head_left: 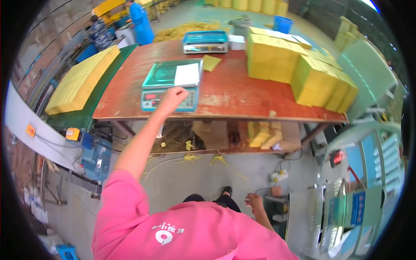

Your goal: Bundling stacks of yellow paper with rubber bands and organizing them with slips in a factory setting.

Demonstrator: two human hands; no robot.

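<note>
My left hand [173, 99] reaches over the front of a teal digital scale [149, 80], close to its keypad. Its fingers are curled, and I cannot make out whether anything is in them. A white stack of paper [187, 75] lies on the right part of the scale's pan, just beyond that hand. Beside the pan, a flat yellow piece [211, 63] rests on the reddish wooden table [221, 97]. My right hand [254, 202] hangs low at my right side, apart from the table, with its fingers spread and nothing held.
Yellow stacked blocks [277, 56] fill the table's right end. A second scale [205, 42] stands at the back. Left of the table, a green conveyor belt [117, 65] bears a long row of yellow sheets [82, 80]. Pale green machinery [368, 78] is on the right. Two people work far left.
</note>
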